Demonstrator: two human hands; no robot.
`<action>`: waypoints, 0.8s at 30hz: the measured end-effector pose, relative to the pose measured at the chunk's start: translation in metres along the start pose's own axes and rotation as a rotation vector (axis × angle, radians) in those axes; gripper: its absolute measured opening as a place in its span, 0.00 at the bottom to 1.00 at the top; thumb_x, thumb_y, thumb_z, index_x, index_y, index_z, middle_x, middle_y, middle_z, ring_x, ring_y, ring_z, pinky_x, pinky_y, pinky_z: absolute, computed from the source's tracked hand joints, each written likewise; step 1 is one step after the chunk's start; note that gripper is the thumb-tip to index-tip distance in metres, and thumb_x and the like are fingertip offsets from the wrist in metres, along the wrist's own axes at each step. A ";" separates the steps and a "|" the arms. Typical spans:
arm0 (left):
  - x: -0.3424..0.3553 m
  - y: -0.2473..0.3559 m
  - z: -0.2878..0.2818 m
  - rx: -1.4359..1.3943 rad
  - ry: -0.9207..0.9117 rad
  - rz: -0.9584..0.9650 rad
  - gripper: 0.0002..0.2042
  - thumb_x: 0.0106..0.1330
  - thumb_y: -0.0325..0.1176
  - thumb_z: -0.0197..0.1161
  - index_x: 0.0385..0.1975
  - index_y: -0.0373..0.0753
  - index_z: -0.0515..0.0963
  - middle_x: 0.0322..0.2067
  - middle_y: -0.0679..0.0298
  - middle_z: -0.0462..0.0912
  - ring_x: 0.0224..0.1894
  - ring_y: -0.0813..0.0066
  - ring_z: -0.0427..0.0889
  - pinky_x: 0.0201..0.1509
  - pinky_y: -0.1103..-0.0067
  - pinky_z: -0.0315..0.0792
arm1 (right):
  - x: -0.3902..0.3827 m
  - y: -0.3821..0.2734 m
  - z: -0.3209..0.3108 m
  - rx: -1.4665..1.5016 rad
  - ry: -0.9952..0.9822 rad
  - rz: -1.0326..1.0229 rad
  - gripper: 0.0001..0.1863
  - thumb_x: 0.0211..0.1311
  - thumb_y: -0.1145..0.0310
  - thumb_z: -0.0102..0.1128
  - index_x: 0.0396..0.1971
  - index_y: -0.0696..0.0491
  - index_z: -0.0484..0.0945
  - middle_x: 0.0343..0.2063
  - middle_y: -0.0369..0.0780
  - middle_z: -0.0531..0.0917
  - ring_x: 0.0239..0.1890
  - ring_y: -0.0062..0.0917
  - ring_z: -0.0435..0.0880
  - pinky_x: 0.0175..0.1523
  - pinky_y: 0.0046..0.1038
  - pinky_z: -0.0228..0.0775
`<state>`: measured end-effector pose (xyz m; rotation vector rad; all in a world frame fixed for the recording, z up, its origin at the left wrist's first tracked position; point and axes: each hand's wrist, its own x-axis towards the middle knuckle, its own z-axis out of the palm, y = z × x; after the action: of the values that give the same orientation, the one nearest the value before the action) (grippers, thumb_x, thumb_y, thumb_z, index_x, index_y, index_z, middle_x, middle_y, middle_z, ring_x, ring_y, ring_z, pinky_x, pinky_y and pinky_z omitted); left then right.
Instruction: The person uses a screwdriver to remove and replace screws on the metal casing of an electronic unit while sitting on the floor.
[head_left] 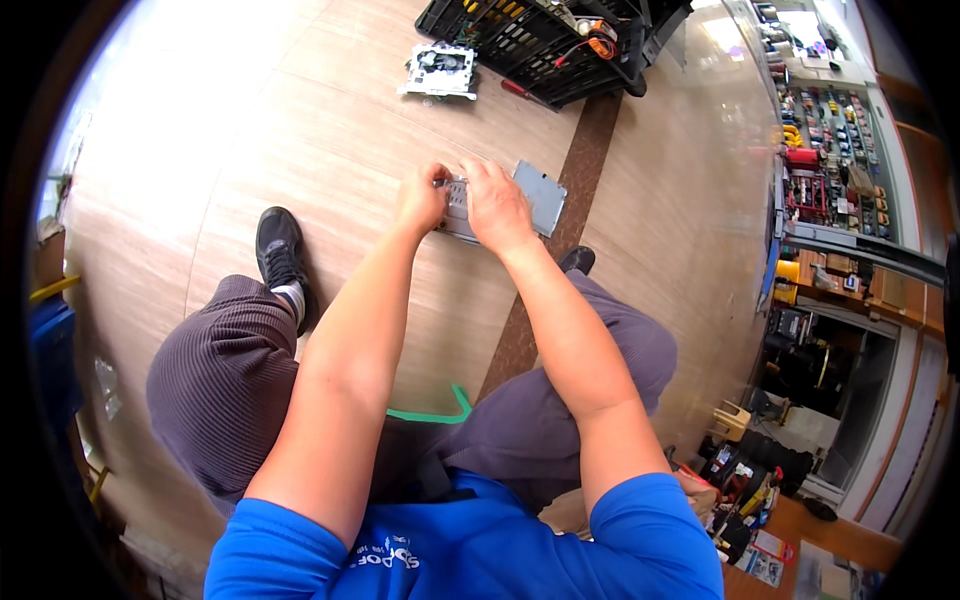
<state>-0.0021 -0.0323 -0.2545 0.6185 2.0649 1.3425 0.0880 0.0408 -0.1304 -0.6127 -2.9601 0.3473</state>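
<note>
A grey metal case with a perforated face rests low over the floor between my feet. My left hand has its fingers curled on the case's left end. My right hand lies over its right part, fingers bent onto the far edge. Partly behind the right hand, a flat grey metal plate lies on the floor. What is under my fingers is hidden.
A white-framed mechanism, red-handled screwdriver and black crates are ahead. A green object shows between my legs. Shelves and a cluttered wooden bench line the right; blue bins stand left.
</note>
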 end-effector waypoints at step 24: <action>0.011 -0.016 0.012 0.157 0.007 0.050 0.07 0.59 0.34 0.63 0.36 0.43 0.78 0.34 0.46 0.82 0.41 0.45 0.81 0.45 0.60 0.74 | -0.005 0.006 0.020 -0.067 -0.039 0.090 0.16 0.64 0.67 0.50 0.51 0.46 0.72 0.37 0.46 0.81 0.38 0.43 0.83 0.42 0.43 0.78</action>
<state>-0.0028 -0.0236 -0.2750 0.7379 2.1889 1.2190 0.0920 0.0399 -0.1518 -0.7571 -2.9985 0.2719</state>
